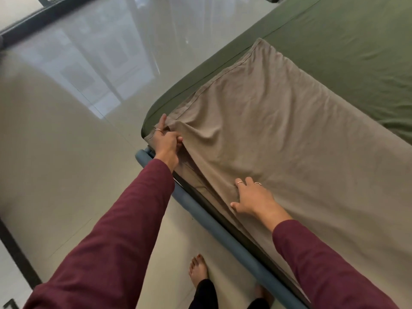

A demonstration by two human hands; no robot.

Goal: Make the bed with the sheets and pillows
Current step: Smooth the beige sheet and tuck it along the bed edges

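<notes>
A taupe top sheet (289,134) lies folded across the near end of a mattress covered by a green fitted sheet (347,41). At the mattress corner my left hand (166,141) pinches a fold of the taupe sheet, thumb and fingers closed on the cloth, index finger pointing along the hem. My right hand (252,198) lies flat on the taupe sheet near the bed's edge, fingers spread, pressing it down. Both arms wear maroon sleeves. No pillows are in view.
A blue bed frame rail (214,228) runs along the mattress edge in front of me. My bare feet (198,270) stand on the glossy beige tiled floor (66,152) beside it. A dark window frame (44,12) is at the top left.
</notes>
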